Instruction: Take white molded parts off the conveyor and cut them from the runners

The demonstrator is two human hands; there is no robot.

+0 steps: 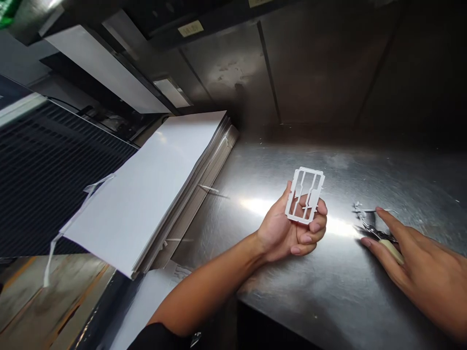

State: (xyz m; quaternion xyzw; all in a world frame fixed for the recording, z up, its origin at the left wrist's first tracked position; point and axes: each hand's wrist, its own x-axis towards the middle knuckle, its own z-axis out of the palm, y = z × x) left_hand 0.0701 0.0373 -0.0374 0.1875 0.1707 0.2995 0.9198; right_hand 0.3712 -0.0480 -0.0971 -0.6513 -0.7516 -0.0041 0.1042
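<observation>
My left hand [288,228] is closed on a thin white plastic frame [305,221], pinched between thumb and fingers above the metal table. The frame stands tilted upright, with slim bars across its rectangular opening. To the right, my right hand [416,262] is low over the table, index finger stretched out and thumb apart. Beneath it lies a pair of nippers [391,250] with a cream handle, their jaws pointing left between thumb and index finger. Small white plastic scraps [359,210] lie just beyond the nippers, near the index fingertip. My other right fingers are hidden.
A thick stack of white sheets [153,180] with white ties lies on the left. Behind the metal table [310,301] rises a metal wall [314,73]. A dark ribbed surface [54,180] is at far left, above wooden boards [47,301].
</observation>
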